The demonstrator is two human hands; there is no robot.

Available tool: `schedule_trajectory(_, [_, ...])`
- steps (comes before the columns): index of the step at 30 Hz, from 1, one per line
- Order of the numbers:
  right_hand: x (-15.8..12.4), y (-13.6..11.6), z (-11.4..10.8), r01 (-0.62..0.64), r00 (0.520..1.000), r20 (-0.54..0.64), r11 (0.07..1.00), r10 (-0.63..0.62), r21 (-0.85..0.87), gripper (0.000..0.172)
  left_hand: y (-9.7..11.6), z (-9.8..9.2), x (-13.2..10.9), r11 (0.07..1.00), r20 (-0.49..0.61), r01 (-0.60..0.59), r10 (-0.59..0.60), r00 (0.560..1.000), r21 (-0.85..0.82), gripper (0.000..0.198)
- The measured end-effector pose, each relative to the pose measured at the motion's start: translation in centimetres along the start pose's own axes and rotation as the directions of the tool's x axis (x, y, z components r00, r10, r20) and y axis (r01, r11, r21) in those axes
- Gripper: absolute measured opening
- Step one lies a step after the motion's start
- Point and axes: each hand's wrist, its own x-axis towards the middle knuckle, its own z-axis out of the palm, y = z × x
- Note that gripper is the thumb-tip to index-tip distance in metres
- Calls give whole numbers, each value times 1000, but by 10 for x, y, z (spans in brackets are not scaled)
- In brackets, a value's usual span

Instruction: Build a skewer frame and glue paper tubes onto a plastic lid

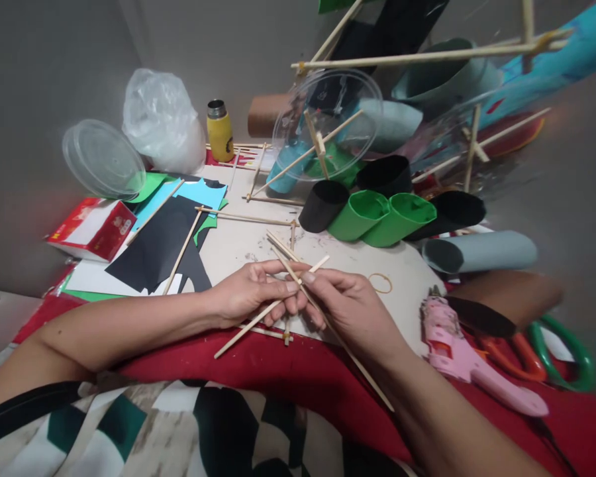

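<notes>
My left hand (253,291) and my right hand (347,301) meet at the front of the white board, fingers closed around crossed thin wooden sticks (248,327). Both hands pinch close to the crossing, where the sticks meet at a slant. One stick runs down under my right forearm. Whether anything binds the crossing is hidden by my fingers. Beneath and behind my hands lies a square frame of wooden sticks (248,217), joined at its corners. A loose rubber band (380,283) rests on the board to the right of my right hand.
At right lie a pink glue gun (457,354) and green-handled scissors (583,358). Green paper tubes (360,215) and other tubes stand behind. Coloured paper sheets (153,242) and a red box (92,228) sit left, with a yellow bottle (220,132) at the back.
</notes>
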Motion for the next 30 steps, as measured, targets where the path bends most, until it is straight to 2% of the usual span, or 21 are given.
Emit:
schedule_trajectory(5, [1,1,0,-26,999,19,999,26,22,43,-3,1,0,1000,-20,-27,26,999,-15,45])
schedule_trajectory(9, [0,-3,-2,-37,996,90,996,30,76,40,0,2,-3,998,-42,-45,44,998,-43,38])
schedule_trajectory(13, [-2,-7,-7,-91,988,132,990,76,105,29,8,4,-6,999,-108,-36,32,994,-32,46])
schedule_trajectory(16, [-2,-7,-9,-125,984,144,984,106,126,32,13,5,-7,999,-139,-35,31,990,-29,48])
schedule_trajectory(23, [-1,-5,-4,-84,988,144,983,60,166,33,11,7,-6,1000,-76,-18,18,997,3,22])
schedule_trajectory(26, [-1,-4,-3,-83,987,149,983,59,163,34,9,7,-7,1000,-60,-11,11,998,15,21])
schedule_trajectory(30, [0,-3,-4,-91,986,152,983,67,159,35,7,7,-7,999,-93,-12,15,996,33,23])
